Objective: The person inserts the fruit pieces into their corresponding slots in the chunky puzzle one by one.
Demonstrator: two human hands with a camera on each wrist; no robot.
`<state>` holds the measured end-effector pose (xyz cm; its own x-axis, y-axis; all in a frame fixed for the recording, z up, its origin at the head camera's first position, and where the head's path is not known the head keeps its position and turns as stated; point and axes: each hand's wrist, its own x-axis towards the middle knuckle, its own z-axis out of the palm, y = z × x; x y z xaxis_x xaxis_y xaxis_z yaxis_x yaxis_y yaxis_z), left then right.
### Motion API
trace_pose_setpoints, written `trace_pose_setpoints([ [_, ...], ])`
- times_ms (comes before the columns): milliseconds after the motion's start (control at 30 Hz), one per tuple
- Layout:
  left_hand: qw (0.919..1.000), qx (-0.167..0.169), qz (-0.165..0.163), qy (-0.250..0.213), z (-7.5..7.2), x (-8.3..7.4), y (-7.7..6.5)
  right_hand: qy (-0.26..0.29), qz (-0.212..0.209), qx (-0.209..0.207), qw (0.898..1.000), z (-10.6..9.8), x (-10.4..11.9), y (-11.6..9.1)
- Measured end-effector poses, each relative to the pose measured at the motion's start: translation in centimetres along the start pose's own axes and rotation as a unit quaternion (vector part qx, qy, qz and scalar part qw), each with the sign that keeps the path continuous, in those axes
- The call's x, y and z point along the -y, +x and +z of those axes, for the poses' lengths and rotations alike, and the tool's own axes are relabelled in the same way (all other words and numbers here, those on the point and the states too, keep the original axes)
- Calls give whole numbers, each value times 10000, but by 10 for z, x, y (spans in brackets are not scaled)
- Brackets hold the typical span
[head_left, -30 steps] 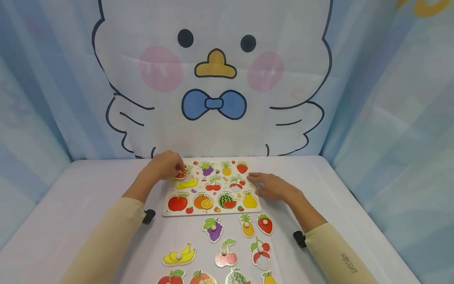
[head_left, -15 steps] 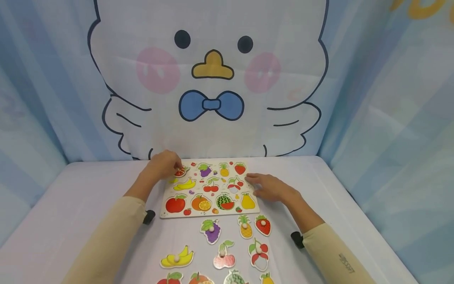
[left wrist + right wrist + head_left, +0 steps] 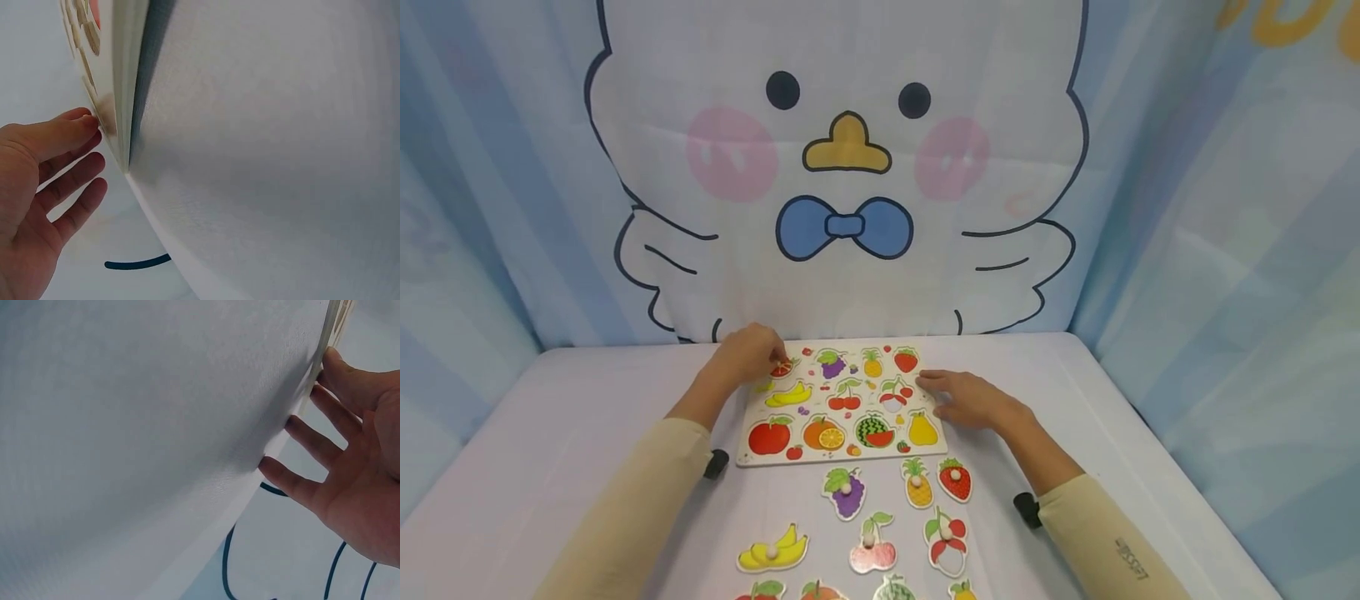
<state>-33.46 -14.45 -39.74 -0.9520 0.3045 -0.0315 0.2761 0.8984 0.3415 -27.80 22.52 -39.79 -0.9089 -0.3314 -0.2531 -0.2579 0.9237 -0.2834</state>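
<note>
My left hand (image 3: 751,353) is at the far left corner of a wooden fruit puzzle board (image 3: 842,457). Its thumb and forefinger pinch at a red citrus-slice puzzle piece (image 3: 781,368), whose knob is hidden by the fingers. In the left wrist view the thumb (image 3: 72,132) and forefinger meet right at the board's face, the other fingers spread loosely. At the board's right edge, my right hand (image 3: 972,398) rests with fingers extended. The right wrist view shows its thumb at the board's edge and the other fingertips (image 3: 270,464) down on the white tabletop.
Several knobbed fruit pieces lie in front of the board: grapes (image 3: 846,497), pineapple (image 3: 917,490), strawberry (image 3: 955,483), bananas (image 3: 775,553), cherries (image 3: 874,550) and a red-and-white fruit (image 3: 946,546). More are cut off below. A cartoon curtain (image 3: 842,300) hangs behind the white table (image 3: 617,400).
The head view has shifted slightly, so the whole scene sits a little lower and further left. Both hands keep nearly the same places on the board.
</note>
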Motion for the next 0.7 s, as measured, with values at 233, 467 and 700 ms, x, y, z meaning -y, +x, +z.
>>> trace_pose_setpoints([
  [233,10000,36,-89,13,6,-1,1,-89,-29,12,10000,1,0,-1],
  [467,10000,-32,-42,80,8,-2,1,-149,-110,-1,9998,0,0,-1],
  [700,9999,-1,-62,123,7,-4,0,-122,-64,26,9999,-1,-1,0],
])
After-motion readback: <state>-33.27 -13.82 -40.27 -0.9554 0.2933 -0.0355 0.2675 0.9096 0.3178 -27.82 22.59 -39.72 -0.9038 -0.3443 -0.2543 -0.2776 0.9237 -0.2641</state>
